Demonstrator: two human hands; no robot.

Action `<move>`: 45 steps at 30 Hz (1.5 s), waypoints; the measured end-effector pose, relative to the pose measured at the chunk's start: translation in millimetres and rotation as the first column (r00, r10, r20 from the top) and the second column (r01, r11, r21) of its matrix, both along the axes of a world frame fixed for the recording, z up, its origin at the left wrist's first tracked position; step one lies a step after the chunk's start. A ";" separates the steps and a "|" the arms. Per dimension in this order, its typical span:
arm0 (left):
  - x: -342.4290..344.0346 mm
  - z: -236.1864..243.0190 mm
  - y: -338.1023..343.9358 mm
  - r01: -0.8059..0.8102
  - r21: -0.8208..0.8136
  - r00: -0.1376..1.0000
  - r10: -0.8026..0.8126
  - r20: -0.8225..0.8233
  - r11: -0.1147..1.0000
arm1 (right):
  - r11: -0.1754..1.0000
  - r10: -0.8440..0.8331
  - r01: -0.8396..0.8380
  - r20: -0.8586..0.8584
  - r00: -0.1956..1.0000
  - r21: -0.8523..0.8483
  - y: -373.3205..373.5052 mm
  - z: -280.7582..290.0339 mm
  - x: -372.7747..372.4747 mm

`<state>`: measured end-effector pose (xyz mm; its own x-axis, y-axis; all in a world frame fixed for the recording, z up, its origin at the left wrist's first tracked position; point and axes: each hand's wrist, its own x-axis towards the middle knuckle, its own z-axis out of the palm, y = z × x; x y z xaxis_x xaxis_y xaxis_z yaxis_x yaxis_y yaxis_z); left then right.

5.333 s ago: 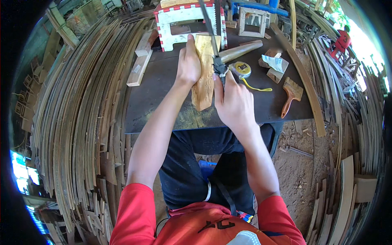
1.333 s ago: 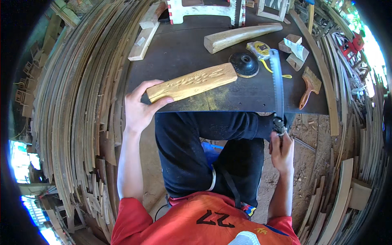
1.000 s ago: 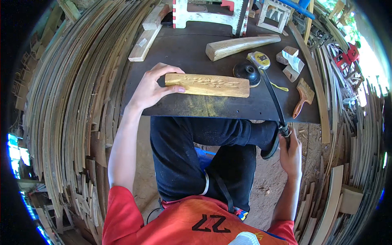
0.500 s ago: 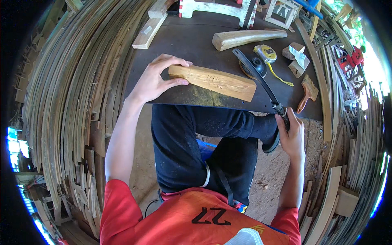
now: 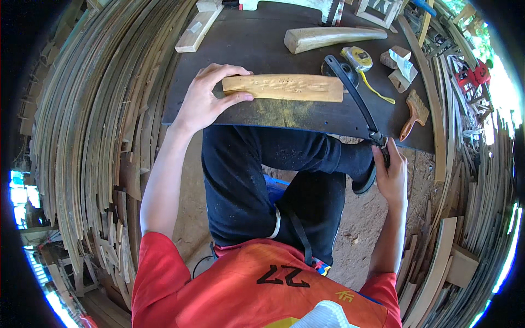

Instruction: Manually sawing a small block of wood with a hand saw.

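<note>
My left hand (image 5: pixel 205 98) grips the left end of a light-brown wooden block (image 5: pixel 284 88), thumb on the near side and fingers over the far side. The block lies lengthwise across the near part of the dark table, its upper face rough and pitted. Closed round the handle of what looks like a hacksaw (image 5: pixel 355 98), my right hand (image 5: pixel 392 172) is just off the table's near edge. The tool's long black frame slants up and left, its far part beside the block's right end. Part of a round black object (image 5: pixel 350 75) shows behind the frame.
On the dark table (image 5: pixel 246 41) lie a curved wooden piece (image 5: pixel 333 38), a yellow tape measure (image 5: pixel 358 57), wood offcuts (image 5: pixel 399 68) and a brush (image 5: pixel 415 112). A white-framed saw (image 5: pixel 295 5) is at the back. Stacked wooden strips (image 5: pixel 93 126) flank me.
The block's right end has swung away from me, so the block now lies nearly level across the view. The saw's tip has shifted right, nearer the block's end. Both hands keep their grips.
</note>
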<state>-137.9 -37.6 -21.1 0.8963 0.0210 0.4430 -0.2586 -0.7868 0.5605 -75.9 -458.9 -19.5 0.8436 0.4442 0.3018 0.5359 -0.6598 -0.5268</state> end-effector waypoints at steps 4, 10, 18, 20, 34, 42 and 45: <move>-7.1 -3.0 -11.6 -0.039 0.000 0.998 0.039 0.044 0.999 | 1.000 -0.012 0.012 -0.009 1.000 -0.017 -1.8 -6.8 1.1; -25.5 -7.4 -39.7 -0.285 0.135 0.944 0.253 0.211 0.949 | 0.999 0.000 0.002 -0.034 0.999 0.040 3.2 -11.4 -3.3; -48.5 -23.1 -66.0 -0.598 0.038 0.787 0.577 0.219 0.801 | 0.978 -0.038 0.085 -0.238 0.971 0.192 11.8 -18.0 -25.0; -58.6 -23.7 -80.2 -0.626 -0.090 0.765 0.632 0.123 0.775 | 0.974 -0.018 0.074 -0.252 0.967 0.213 20.4 -19.0 -31.2; -14.1 11.1 -52.4 -0.409 -0.229 0.884 0.445 0.139 0.883 | 0.982 0.153 -0.141 -0.085 0.985 0.128 62.7 8.9 -40.6; 75.4 27.9 -3.5 -0.284 -0.222 0.931 0.323 0.167 0.933 | 0.976 0.154 -0.154 -0.015 0.988 -0.157 40.9 35.0 -16.0; 92.9 21.1 -0.8 -0.422 -0.097 0.905 0.411 -0.112 0.901 | 0.966 0.144 -0.151 -0.053 0.988 -0.209 37.0 41.3 -17.7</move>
<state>-45.0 -38.4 0.0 0.8291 0.4474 0.3355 0.1324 -0.7399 0.6596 -93.6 -421.9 21.8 0.7727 0.6149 0.1576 0.6185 -0.6734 -0.4049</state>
